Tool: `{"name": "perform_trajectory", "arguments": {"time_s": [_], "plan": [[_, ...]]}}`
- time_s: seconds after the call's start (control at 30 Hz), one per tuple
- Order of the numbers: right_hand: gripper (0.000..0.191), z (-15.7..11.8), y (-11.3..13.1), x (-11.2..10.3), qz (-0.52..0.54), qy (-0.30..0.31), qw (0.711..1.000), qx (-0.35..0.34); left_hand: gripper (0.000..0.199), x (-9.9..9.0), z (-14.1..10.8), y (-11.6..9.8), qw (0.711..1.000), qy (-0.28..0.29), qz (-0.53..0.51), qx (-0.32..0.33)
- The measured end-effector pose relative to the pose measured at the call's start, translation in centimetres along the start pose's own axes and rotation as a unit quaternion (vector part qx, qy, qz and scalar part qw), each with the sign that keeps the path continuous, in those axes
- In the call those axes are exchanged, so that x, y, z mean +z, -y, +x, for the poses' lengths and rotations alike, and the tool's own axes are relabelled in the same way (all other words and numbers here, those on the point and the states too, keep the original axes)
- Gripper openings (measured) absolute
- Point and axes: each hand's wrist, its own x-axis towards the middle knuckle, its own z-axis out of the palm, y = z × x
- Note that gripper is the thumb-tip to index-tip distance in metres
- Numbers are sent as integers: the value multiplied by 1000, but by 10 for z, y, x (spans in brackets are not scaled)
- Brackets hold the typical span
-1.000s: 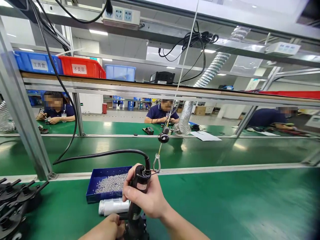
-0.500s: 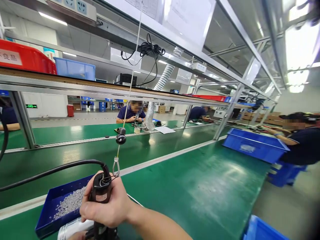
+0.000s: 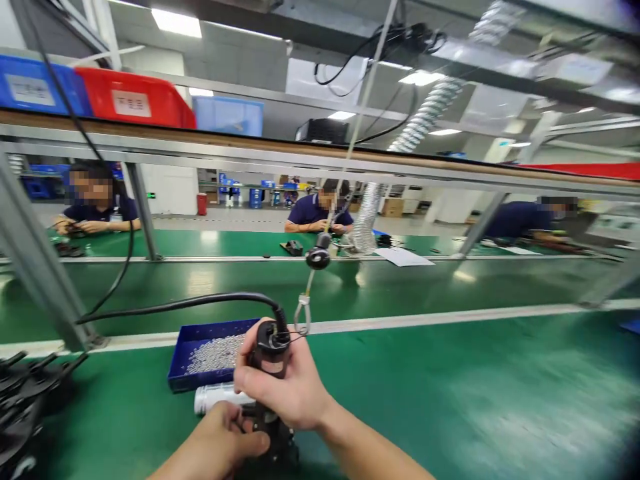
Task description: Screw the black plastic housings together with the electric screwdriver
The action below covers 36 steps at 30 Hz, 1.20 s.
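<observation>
A black corded power screwdriver stands upright, hanging from a cord with a metal clip. My right hand is wrapped round its body. Low beside it, my left hand has its fingers bent against a dark part under the tool; what they pinch is too blurred to name. Just behind my left hand lies a white cylinder. Beyond that sits a blue tray of small shiny pieces.
Black parts are piled at the left on the green table. A metal post rises behind them. A shelf with bins crosses above. People sit at the far bench.
The view has swung left, bringing the black parts and another seated person into sight. My left hand, mostly out of frame before, now shows beside the tool. My right hand still grips it.
</observation>
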Motion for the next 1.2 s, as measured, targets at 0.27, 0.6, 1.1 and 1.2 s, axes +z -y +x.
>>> {"name": "perform_trajectory", "arguments": {"time_s": [0.27, 0.6, 1.1, 1.2], "plan": [[26, -2, -11, -9, 37, -16, 995, -90, 56, 5, 5, -2, 998, 0, -57, -19], [30, 6, -24, -27, 66, 98, 992, -54, 57, 1, 9, 2, 997, 39, -65, -23], [22, -1, -13, -6, -37, -37, 996, -75, 56, 6, 23, 0, 984, 52, -130, -106], [22, 4, -17, -13, -17, -34, 996, -84, 57, 6, 18, -3, 984, 29, -138, -112]]}}
